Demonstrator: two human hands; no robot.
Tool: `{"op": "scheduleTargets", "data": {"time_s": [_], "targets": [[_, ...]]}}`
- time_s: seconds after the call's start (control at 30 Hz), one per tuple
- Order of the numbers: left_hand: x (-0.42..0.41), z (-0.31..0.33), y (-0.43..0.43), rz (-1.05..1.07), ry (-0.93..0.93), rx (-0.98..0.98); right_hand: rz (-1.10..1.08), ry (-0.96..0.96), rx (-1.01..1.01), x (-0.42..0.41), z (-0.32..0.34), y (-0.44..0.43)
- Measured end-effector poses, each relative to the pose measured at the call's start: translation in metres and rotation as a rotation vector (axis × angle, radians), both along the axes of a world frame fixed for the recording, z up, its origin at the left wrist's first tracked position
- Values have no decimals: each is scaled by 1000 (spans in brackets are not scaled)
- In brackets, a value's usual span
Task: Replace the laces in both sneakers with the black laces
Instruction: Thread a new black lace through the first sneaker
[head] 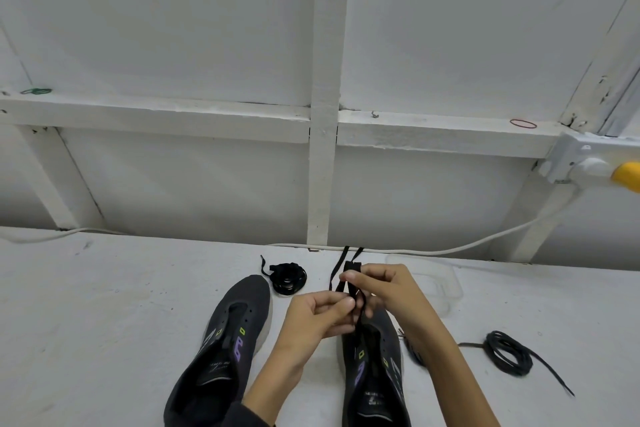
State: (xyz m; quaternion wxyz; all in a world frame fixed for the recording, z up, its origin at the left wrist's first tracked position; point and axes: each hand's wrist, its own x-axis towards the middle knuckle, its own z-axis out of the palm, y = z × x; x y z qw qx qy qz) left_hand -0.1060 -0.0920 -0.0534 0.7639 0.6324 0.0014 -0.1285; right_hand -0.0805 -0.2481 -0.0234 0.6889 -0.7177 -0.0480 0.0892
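Two dark grey sneakers with purple and green marks stand on the white table. The left sneaker (221, 340) has bare eyelets and no lace. Above the right sneaker (375, 371), both hands work a flat black lace (337, 270) whose strands run up toward the table's back edge. My left hand (317, 317) pinches the lace between thumb and forefinger. My right hand (384, 291) pinches a folded part of the same lace just above it. A bundled black lace (287, 278) lies beyond the left sneaker's toe. A coiled round black lace (509, 352) lies at the right.
A white cable (450, 250) runs along the table's back edge to a wall socket (581, 159) with a yellow plug. A clear plastic wrapper (440, 279) lies behind my right hand. White wall framing stands behind the table.
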Motion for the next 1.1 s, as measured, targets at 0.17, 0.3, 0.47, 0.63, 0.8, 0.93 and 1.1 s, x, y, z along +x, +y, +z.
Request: {"op": "scheduleTargets", "data": {"time_s": [0.17, 0.3, 0.47, 0.63, 0.8, 0.93, 1.1], "targets": [[-2, -2, -2, 10, 24, 26, -67, -17, 76, -1, -4, -2], [-11, -4, -7, -3, 93, -110, -245, -41, 215, 3, -9, -2], [-18, -8, -11, 22, 129, -180, -318, -52, 258, 4, -13, -6], [-16, -14, -9, 67, 160, -215, -247, 34, 75, 3, -18, -15], [-13, -18, -8, 130, 162, -243, -353, -138, -587, -6, -31, -23], [-10, -18, -12, 133, 163, -240, 74, -281, -459, -18, -27, -19], [-10, -22, -19, 156, 148, -223, 17, -311, -349, -16, -35, -19]]}}
